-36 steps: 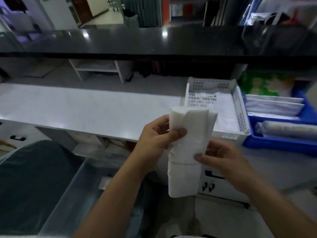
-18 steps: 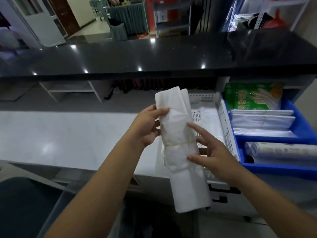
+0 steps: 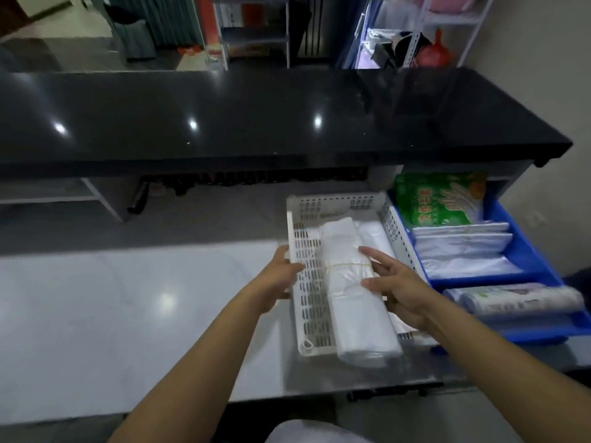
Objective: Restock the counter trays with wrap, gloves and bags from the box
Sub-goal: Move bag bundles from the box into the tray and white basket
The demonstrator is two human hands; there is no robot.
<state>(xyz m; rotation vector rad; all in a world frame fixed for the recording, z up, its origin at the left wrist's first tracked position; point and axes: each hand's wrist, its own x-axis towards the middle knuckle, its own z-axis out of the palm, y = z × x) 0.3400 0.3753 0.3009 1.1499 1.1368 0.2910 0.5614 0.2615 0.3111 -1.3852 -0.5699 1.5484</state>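
White tray (image 3: 295, 251) now has my bag bundle (image 3: 355, 298) in; left hand (image 3: 278, 276) grips rim, right hand (image 3: 396, 289) relaxed beside it (blue tray (image 3: 537, 260) already stocked).

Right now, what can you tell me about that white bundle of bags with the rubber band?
The bundle of bags is thin, white, slightly see-through plastic, rolled or folded into a long soft roll. A yellowish rubber band cinches its middle. It lies lengthwise in the white slotted tray, its near end poking over the front rim. The right hand touches its right side with straight fingers; the left hand is at the tray's left wall.
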